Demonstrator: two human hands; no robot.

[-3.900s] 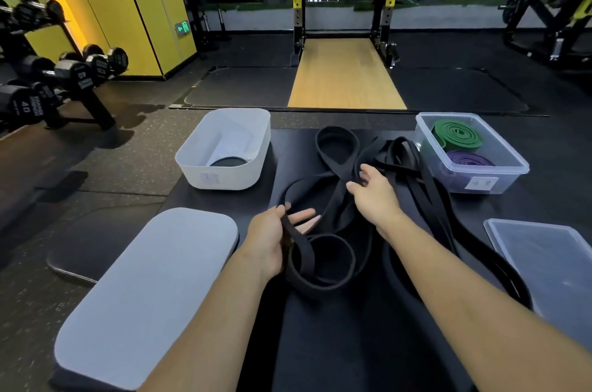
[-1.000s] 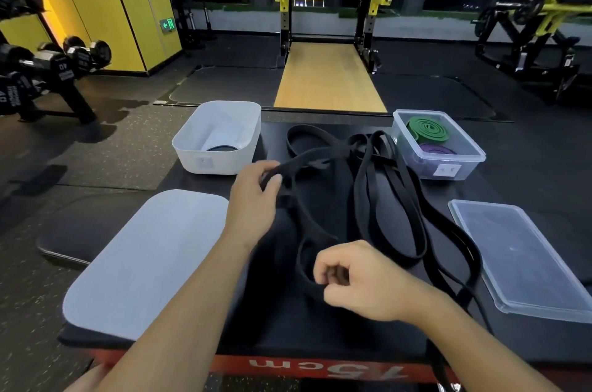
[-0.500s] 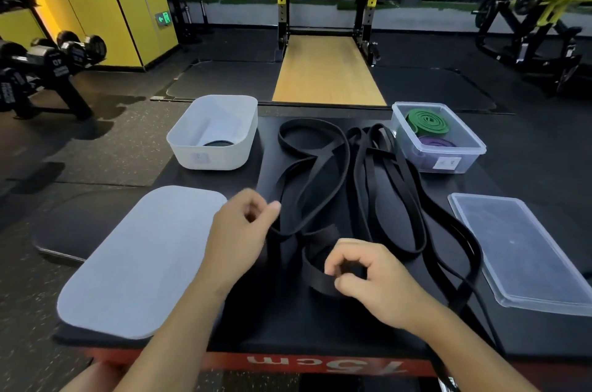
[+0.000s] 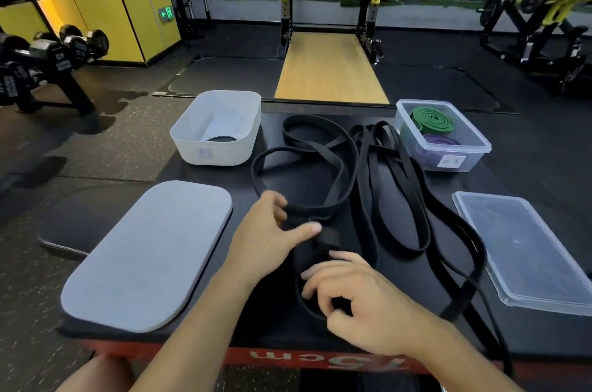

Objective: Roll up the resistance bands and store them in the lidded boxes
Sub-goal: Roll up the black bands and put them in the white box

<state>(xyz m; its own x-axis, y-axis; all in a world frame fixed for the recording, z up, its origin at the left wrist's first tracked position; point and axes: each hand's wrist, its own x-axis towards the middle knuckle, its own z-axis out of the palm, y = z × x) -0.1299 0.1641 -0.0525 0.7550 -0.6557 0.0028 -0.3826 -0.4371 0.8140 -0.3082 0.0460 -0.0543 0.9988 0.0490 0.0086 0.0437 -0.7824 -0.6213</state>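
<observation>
The black band (image 4: 307, 208) sprawled in loose loops over the table (image 4: 275, 321). The right hand (image 4: 362, 305) kept its grip curled round the started coil; the left hand (image 4: 272, 237) hooked a strand, thumb straight. Soft, rubbery, tangle-prone, probably best held at the coil

Black platform (image 4: 272, 321) carries white bin (image 4: 217, 151), grey lid (image 4: 150, 257), clear box (image 4: 432, 162), clear lid (image 4: 525, 250), tangled black bands (image 4: 362, 167), probably several.

the bands (image 4: 365, 193) are black, on a black desk (image 4: 544, 335) with a red, white-lettered front edge. white box (image 4: 217, 151), pale grey lid (image 4: 147, 257). the clear box (image 4: 448, 164) holds a green roll (image 4: 432, 120) and a purple roll (image 4: 441, 140).
</observation>
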